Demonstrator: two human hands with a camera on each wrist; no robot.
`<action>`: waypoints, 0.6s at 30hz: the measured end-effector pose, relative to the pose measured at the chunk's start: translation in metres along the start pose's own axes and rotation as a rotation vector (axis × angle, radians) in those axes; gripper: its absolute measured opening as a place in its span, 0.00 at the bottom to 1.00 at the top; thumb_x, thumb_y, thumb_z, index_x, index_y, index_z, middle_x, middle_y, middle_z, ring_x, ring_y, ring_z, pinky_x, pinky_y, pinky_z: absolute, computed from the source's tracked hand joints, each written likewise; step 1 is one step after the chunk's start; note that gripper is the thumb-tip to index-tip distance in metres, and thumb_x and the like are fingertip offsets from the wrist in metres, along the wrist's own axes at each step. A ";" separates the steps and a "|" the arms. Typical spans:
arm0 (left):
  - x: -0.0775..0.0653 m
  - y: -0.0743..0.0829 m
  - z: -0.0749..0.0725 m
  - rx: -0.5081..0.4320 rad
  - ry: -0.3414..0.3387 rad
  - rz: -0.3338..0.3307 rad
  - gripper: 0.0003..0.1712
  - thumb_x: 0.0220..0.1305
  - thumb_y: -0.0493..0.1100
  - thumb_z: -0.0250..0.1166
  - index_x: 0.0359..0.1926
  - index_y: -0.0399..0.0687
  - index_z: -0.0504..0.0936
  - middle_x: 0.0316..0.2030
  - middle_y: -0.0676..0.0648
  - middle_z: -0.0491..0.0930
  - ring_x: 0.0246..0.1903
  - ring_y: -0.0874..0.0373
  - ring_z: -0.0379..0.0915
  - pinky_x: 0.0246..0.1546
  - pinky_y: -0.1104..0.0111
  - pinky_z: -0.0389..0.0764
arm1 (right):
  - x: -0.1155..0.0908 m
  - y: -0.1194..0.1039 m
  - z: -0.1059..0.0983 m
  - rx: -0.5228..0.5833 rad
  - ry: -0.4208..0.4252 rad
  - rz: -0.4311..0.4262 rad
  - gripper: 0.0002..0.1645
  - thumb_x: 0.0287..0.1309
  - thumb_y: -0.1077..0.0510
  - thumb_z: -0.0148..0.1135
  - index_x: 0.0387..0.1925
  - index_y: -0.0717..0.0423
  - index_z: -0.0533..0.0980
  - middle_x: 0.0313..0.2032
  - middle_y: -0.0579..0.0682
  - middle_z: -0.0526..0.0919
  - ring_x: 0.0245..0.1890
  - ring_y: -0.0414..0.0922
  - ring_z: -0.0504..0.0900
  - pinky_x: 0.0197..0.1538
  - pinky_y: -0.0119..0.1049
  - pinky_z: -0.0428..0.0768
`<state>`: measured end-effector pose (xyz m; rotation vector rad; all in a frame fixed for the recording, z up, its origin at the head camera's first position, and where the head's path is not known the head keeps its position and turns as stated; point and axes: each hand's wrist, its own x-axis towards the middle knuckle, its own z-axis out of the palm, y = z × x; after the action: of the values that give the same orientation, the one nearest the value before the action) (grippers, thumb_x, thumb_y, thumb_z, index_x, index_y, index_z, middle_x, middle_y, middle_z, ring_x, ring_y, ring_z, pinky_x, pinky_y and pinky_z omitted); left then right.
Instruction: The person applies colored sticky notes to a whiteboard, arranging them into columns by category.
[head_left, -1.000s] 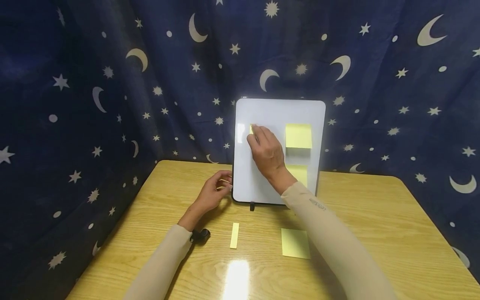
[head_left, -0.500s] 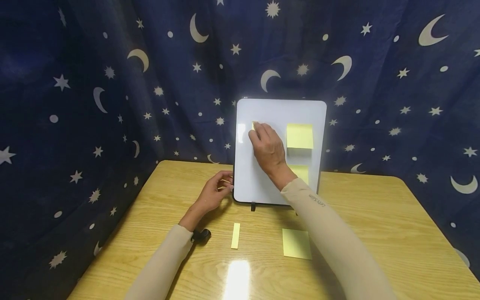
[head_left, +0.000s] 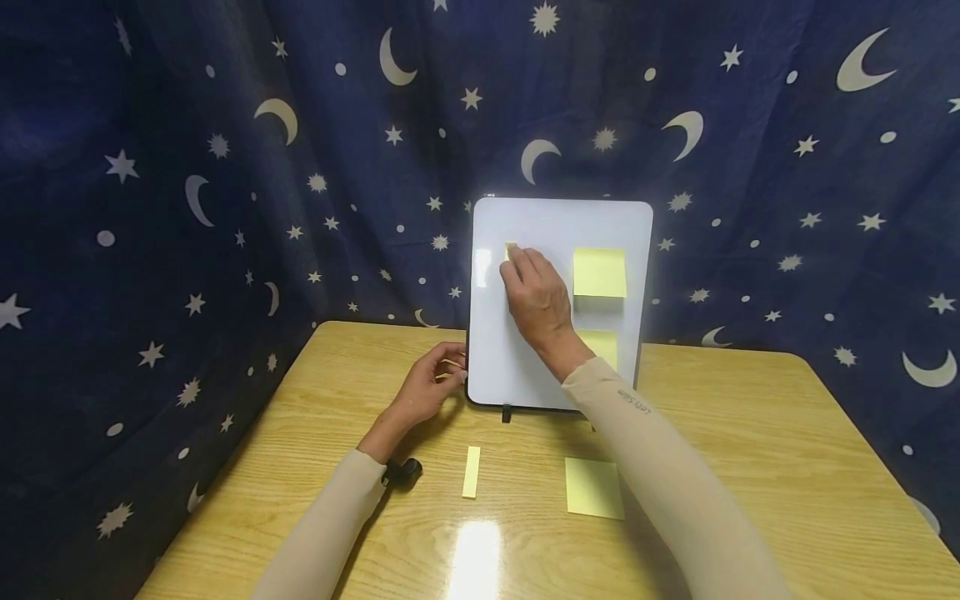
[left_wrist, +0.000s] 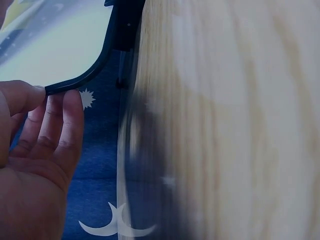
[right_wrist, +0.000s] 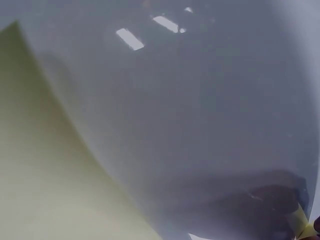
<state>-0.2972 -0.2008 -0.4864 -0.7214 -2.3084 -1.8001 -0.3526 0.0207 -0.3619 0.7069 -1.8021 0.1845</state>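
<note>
On one whiteboard (head_left: 543, 218), two square yellow notes (head_left: 599, 272) were seen at the right side, and one small yellow slip (head_left: 507, 250), partly hidden, was pinched by the right hand (head_left: 538, 296) at the upper left part. The whiteboard's left edge was gripped by the left hand (head_left: 427, 385). One narrow yellow strip (head_left: 471, 472) and one square yellow sheet (head_left: 592, 487) were laid on the surface (head_left: 727, 433) in front. On the right sleeve (head_left: 667, 475), "Lets Slim" could be read. Compared with one second earlier, the slip was held slightly higher.
</note>
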 end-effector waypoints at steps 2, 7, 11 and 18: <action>0.000 -0.001 0.000 0.001 0.001 0.001 0.23 0.71 0.25 0.63 0.65 0.34 0.77 0.49 0.31 0.81 0.47 0.37 0.82 0.43 0.71 0.81 | -0.001 0.000 -0.001 -0.002 -0.018 0.003 0.10 0.71 0.75 0.53 0.33 0.66 0.77 0.50 0.63 0.88 0.49 0.57 0.85 0.55 0.46 0.84; 0.000 0.001 0.000 0.014 0.005 -0.006 0.22 0.72 0.26 0.63 0.65 0.35 0.77 0.49 0.32 0.82 0.47 0.39 0.83 0.46 0.68 0.81 | -0.002 0.001 -0.001 -0.005 -0.026 -0.001 0.11 0.71 0.73 0.53 0.32 0.67 0.78 0.51 0.63 0.88 0.50 0.58 0.85 0.56 0.46 0.84; -0.001 0.002 0.000 0.026 0.007 -0.008 0.22 0.72 0.27 0.64 0.65 0.35 0.78 0.49 0.33 0.82 0.47 0.40 0.83 0.46 0.67 0.81 | -0.005 0.001 0.000 -0.002 -0.021 0.001 0.11 0.71 0.72 0.55 0.30 0.68 0.78 0.52 0.63 0.88 0.49 0.58 0.85 0.56 0.46 0.84; 0.000 0.006 -0.002 0.066 0.019 -0.012 0.21 0.71 0.28 0.64 0.64 0.37 0.80 0.49 0.36 0.83 0.48 0.44 0.83 0.48 0.67 0.82 | -0.012 -0.001 0.000 0.002 -0.029 0.013 0.05 0.65 0.69 0.61 0.33 0.68 0.79 0.54 0.62 0.87 0.49 0.57 0.84 0.54 0.45 0.83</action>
<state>-0.2950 -0.2016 -0.4805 -0.6789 -2.3529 -1.7187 -0.3499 0.0248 -0.3724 0.7024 -1.8347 0.1864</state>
